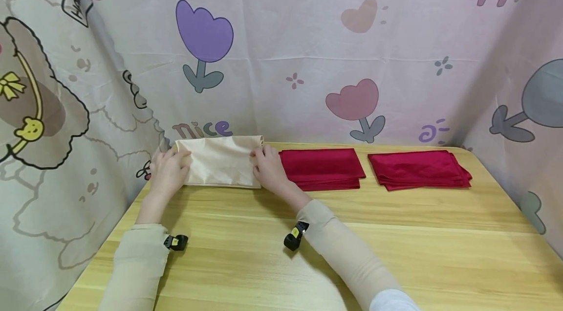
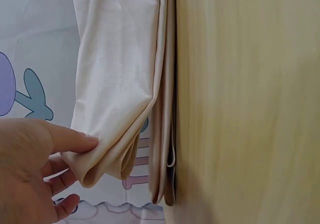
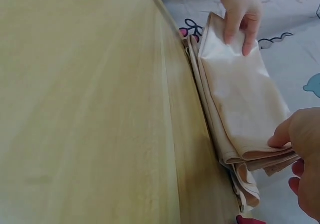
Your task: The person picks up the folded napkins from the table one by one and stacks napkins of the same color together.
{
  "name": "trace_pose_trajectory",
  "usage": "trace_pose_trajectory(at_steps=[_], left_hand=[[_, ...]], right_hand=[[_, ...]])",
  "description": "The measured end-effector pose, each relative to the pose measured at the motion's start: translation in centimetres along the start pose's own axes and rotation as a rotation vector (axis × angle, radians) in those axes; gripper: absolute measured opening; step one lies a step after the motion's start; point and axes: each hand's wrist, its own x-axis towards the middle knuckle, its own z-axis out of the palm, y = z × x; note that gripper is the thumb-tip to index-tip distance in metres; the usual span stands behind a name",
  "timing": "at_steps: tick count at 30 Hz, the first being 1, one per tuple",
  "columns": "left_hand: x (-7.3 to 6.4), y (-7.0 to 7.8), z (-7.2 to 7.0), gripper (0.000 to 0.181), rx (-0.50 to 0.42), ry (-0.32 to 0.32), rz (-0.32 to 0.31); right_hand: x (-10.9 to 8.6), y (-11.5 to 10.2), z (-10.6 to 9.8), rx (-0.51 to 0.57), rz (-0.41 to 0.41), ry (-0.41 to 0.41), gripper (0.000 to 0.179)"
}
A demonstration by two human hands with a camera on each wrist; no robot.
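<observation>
A folded cream cloth [image 1: 222,162] with a satin sheen is at the back left of the table, its top layers lifted off the layers beneath. My left hand [image 1: 168,170] pinches its left end, the thumb on the near face and the fingers behind, as the left wrist view shows. At the other end my right hand [image 1: 269,168] pinches the stacked layers between thumb and fingers. In the right wrist view both hands hold the cloth [image 3: 240,93], and the lower layers lie on the wood. Some fingertips are hidden behind the fabric.
Right of the cream cloth lies a folded dark red cloth [image 1: 323,166], close to my right hand. A second folded red cloth [image 1: 420,169] lies farther right. The wooden table [image 1: 237,242] meets a printed curtain [image 1: 281,47] at the back and sides.
</observation>
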Motion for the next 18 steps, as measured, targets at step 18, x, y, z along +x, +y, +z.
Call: trace_pose_trajectory(at_steps=[18], left_hand=[[0.5,-1.8,1.0,0.059,0.076,-0.185,-0.008]], right_hand=[[0.4,0.2,0.7,-0.070,0.050,-0.236,0.055]])
